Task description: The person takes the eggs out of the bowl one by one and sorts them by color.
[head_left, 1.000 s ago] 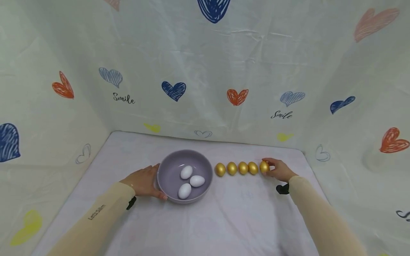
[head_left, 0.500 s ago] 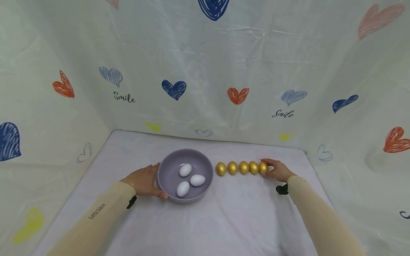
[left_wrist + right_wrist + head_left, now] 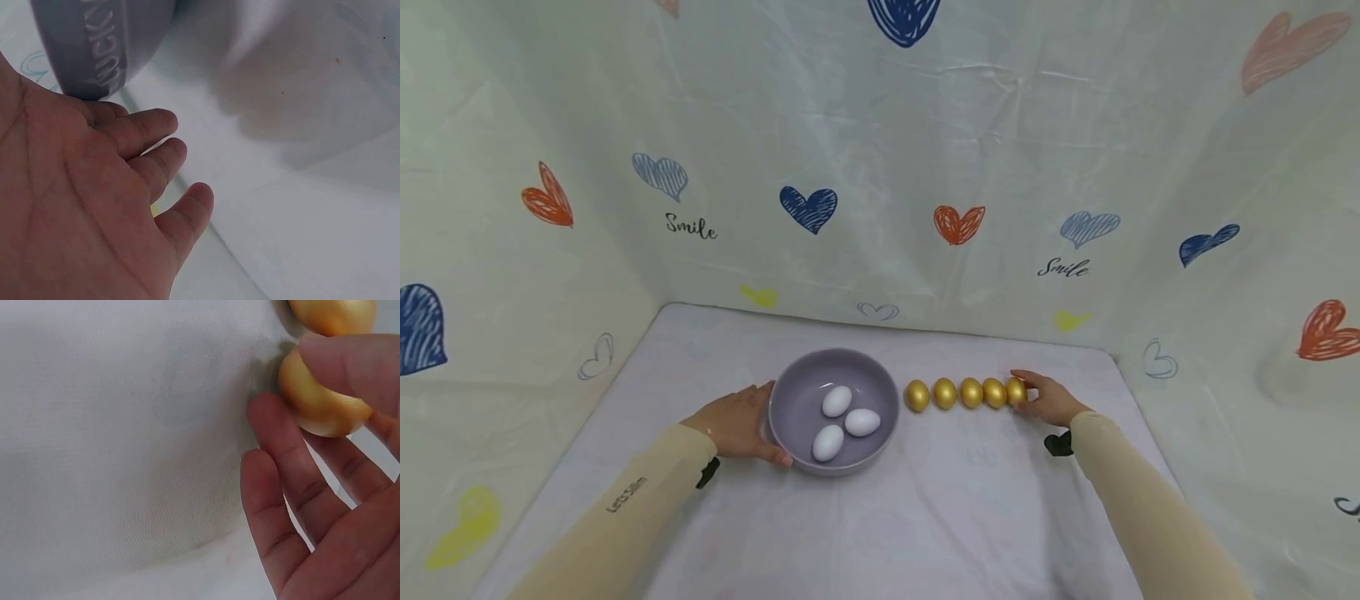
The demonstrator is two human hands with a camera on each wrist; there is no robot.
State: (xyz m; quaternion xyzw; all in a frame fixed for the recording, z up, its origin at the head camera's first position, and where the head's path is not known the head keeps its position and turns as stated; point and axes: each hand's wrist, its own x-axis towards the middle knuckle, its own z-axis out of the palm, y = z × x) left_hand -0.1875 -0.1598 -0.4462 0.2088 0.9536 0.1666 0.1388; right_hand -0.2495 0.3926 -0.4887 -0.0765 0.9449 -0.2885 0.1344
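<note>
A grey-purple bowl stands left of the table's middle with three white eggs, one of them a white egg at the right. Against the bowl's left side rests my left hand, its thumb along the front; in the left wrist view the loose fingers lie beside the bowl wall. To the bowl's right runs a row of several golden eggs. My right hand holds the rightmost golden egg between thumb and fingers, next to its neighbour.
A white cloth covers the table. Behind and at both sides hangs a pale curtain printed with hearts and "Smile". The table's back edge lies a little beyond the bowl and the row.
My right hand has moved slightly left with the golden egg, closing the gap to the row. White eggs have shifted a little in the bowl. The left hand stays in place.
</note>
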